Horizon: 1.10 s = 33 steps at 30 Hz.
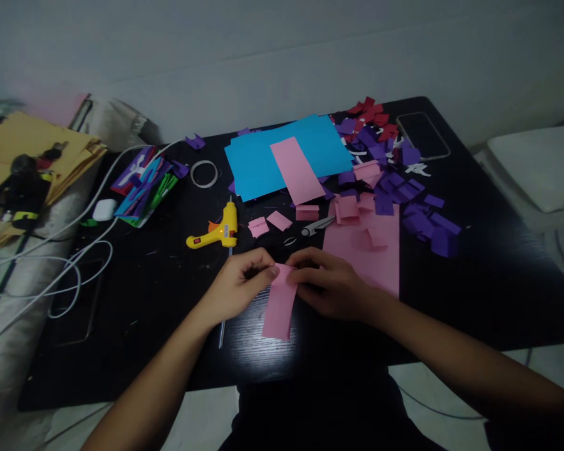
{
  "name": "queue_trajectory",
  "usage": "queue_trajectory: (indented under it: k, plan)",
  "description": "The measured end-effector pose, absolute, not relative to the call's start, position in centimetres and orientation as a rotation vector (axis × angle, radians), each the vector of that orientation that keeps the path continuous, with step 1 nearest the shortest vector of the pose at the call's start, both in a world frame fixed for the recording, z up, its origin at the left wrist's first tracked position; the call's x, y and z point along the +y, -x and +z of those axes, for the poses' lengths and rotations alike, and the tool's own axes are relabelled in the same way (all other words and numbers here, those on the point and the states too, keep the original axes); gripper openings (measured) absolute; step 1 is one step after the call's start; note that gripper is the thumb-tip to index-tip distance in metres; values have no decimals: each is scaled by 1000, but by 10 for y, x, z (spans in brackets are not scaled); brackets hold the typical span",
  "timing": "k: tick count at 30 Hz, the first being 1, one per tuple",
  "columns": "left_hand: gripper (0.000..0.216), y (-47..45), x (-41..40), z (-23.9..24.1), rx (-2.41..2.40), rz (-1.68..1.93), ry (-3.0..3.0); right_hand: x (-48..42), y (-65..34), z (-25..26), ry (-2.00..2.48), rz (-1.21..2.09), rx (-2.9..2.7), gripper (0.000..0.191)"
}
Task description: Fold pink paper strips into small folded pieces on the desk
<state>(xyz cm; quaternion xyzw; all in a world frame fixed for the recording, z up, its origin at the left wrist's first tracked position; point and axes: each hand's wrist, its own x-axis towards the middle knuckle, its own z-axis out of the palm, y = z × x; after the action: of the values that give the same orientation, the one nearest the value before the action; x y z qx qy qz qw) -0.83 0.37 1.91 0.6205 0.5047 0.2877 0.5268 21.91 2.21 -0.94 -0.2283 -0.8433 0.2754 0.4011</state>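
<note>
While the black surface (474, 307) carried most of the items, its far edge stood near a pale wall (282, 62). Blue sheets (249, 166) lay stacked near the middle of that far edge. A pink sheet (380, 266) lay right of centre, its near part partly hidden by the right arm.

Both hands were observed above the surface, inward from the middle of the near edge. The left hand (239, 282) had its grip closed, thumb and fingers pinching the far end of a narrow pink strip (279, 307). The right hand (333, 282) had its grip closed on the same end, just beside the left. The strip's free end pointed toward the near edge; contact with the surface could not be determined.

A pink rectangle (298, 169) lay across the blue sheets, its near end extending past them. A yellow glue gun (223, 232) lay beyond the left hand, nozzle toward the far edge. A flat dark device (423, 134) occupied the far right corner. Scissors (317, 227) lay just beyond the hands. A pale ring (207, 185) lay farther left. Purple pieces (444, 235) were scattered toward the right edge, red pieces (376, 116) near the far right corner.
</note>
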Motion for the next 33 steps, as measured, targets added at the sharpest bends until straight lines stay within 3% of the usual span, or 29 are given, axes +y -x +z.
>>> queue_trajectory:
  k: [14, 21, 33]
  plan:
    - [30, 6, 4, 19, 1187, 677, -1461, 24, -219, -4, 575, 858, -2033, 15]
    - [10, 9, 1, 25, 1164, 955, -1847, 26, -220, -4, 605, 936, -1954, 16]
    - [43, 2, -7, 32, 820, 965, -2038, 27, -217, -9, 603, 1035, -1922, 10]
